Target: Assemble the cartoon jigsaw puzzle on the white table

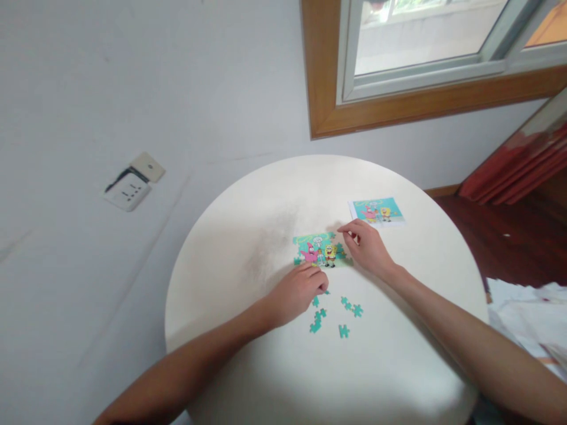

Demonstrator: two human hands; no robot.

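Note:
A partly joined jigsaw puzzle with pink and yellow cartoon figures on teal lies flat on the round white table. My left hand is at its lower edge, fingers curled and covering part of that edge. Whatever those fingers may hold is hidden. At the puzzle's upper right corner is my right hand, its thumb and fingers drawn together. Anything between them is too small to make out. Loose teal pieces lie below the puzzle, among them a single piece and a small cluster.
Behind my right hand lies a picture card with the same cartoon scene. The wall with a socket borders the table on the left. A wood-framed window is at the back, and papers sit beyond the table's right edge.

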